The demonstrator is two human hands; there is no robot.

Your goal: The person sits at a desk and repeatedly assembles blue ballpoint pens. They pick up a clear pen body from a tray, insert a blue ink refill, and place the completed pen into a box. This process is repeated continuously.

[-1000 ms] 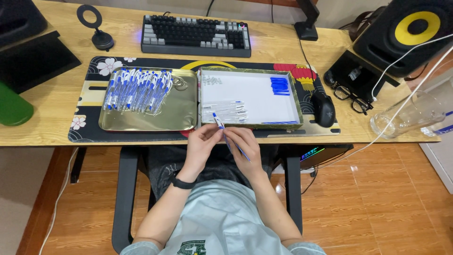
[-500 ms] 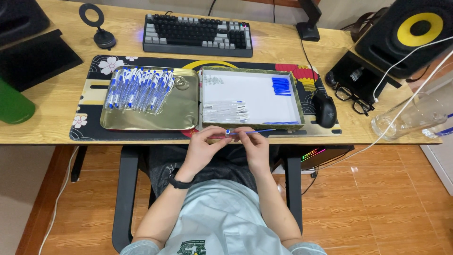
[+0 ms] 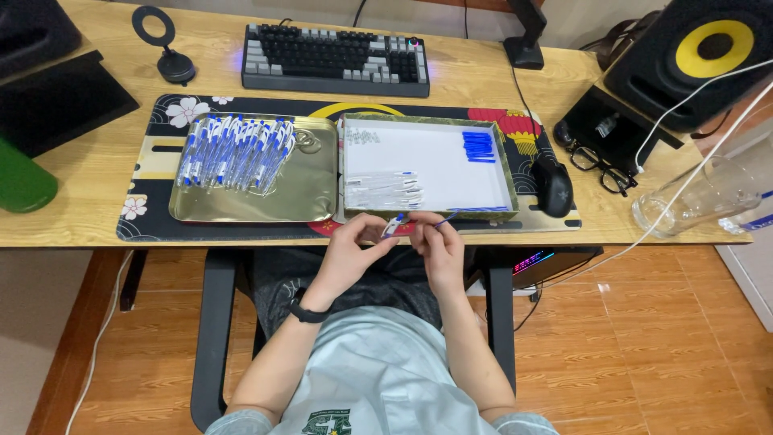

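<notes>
My left hand (image 3: 352, 251) pinches a clear pen barrel with a blue tip (image 3: 393, 225) just below the desk's front edge. Close beside it, my right hand (image 3: 436, 248) grips a thin blue refill (image 3: 448, 218) that points up to the right. The two pieces are apart. Behind the hands lies a white-lined box (image 3: 493, 211) holding clear barrels (image 3: 382, 192), small springs (image 3: 361, 136) and a bunch of blue caps (image 3: 478, 147). To its left a gold metal tray (image 3: 310, 187) carries a heap of several whole blue pens (image 3: 235, 151).
A patterned desk mat (image 3: 153, 165) lies under tray and box. Keyboard (image 3: 334, 59) at the back, black mouse (image 3: 553, 185) and glasses (image 3: 597, 167) to the right, a glass jug (image 3: 692, 200) near the right edge, a speaker (image 3: 700, 56) behind it, a green object (image 3: 22, 182) at far left.
The pen held whole between both hands has come apart: my right hand has drawn the refill out to the right while my left keeps the barrel.
</notes>
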